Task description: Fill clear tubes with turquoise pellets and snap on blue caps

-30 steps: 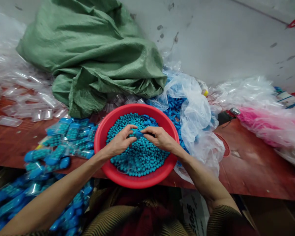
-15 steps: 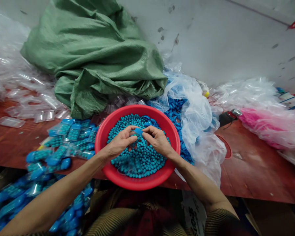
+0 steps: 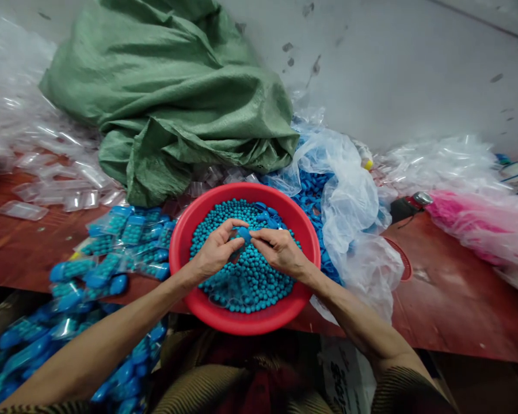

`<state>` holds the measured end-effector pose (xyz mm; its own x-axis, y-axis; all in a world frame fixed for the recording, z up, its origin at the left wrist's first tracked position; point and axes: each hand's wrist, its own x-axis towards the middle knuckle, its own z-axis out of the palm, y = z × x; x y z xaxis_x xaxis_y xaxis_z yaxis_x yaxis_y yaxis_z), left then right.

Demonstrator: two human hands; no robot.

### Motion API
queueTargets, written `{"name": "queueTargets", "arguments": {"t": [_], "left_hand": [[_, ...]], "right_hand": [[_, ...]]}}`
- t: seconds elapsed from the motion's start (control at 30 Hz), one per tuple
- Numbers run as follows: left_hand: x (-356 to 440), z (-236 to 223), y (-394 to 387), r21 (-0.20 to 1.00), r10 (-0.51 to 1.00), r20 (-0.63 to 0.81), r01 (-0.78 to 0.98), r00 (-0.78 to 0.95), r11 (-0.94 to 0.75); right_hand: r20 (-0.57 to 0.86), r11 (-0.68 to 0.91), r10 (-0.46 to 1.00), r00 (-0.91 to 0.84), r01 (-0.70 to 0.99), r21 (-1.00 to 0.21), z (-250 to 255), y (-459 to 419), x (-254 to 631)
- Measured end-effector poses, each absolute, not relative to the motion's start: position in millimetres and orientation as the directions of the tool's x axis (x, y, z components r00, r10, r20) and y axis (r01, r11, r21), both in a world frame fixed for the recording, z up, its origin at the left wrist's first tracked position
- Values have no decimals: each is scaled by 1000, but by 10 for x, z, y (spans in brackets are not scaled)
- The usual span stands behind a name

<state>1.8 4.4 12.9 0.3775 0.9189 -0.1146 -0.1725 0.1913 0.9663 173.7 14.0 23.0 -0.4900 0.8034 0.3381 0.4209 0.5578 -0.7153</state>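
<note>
Over a red basin (image 3: 246, 325) filled with turquoise beads (image 3: 259, 282), my two hands meet. My left hand (image 3: 218, 250) is closed around a small container with a blue cap (image 3: 243, 234); its body is mostly hidden by the fingers. The thumb and forefinger of my right hand (image 3: 280, 251) pinch at the right edge of that cap. Loose blue caps (image 3: 270, 217) lie on the beads at the basin's far right. A clear plastic container rests on the beads near the front, hard to make out.
Left of the basin are bead-filled, blue-capped containers (image 3: 107, 244), with more below the table edge. Empty clear containers (image 3: 23, 210) lie behind them, beside a big green sack (image 3: 176, 98). Rightward are a white plastic bag (image 3: 349, 201) around blue caps, a dark-handled tool (image 3: 403, 207) and pink bags (image 3: 470, 218).
The blue cap has turned to face more toward me between my hands. My right fingers have shifted to its right edge and closed together more. The view has shifted slightly.
</note>
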Motion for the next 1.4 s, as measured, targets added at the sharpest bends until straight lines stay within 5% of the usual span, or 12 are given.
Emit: {"name": "queueTargets", "arguments": {"t": [0.13, 0.33, 0.47, 0.57, 0.8, 1.1, 1.27, 1.4], "left_hand": [[8, 112, 51, 974, 941, -100, -160, 323, 159], [-22, 139, 106, 979, 910, -167, -48, 378, 200], [4, 159, 93, 984, 898, -131, -56, 420, 170], [15, 163, 64, 982, 901, -136, -63, 412, 177], [10, 125, 44, 995, 952, -57, -65, 301, 80], [45, 42, 81, 997, 967, -4, -69, 255, 22], [61, -20, 120, 999, 984, -3, -31, 180, 8], [67, -32, 192, 994, 987, 52, 86, 154, -66]], "right_hand": [[328, 575, 789, -519, 436, -692, 167, 168, 1744], [84, 309, 816, -572, 307, -900, 268, 260, 1906], [-37, 21, 902, -431, 128, -992, 251, 327, 1936], [-16, 32, 946, -323, 145, -989, 207, 326, 1856], [136, 510, 793, -594, 525, -681, 213, 144, 1617], [187, 570, 821, -539, 765, -299, 165, 72, 1425], [86, 526, 847, -525, 803, -280, 186, 73, 1344], [38, 476, 865, -501, 792, -383, 182, 131, 1307]]}}
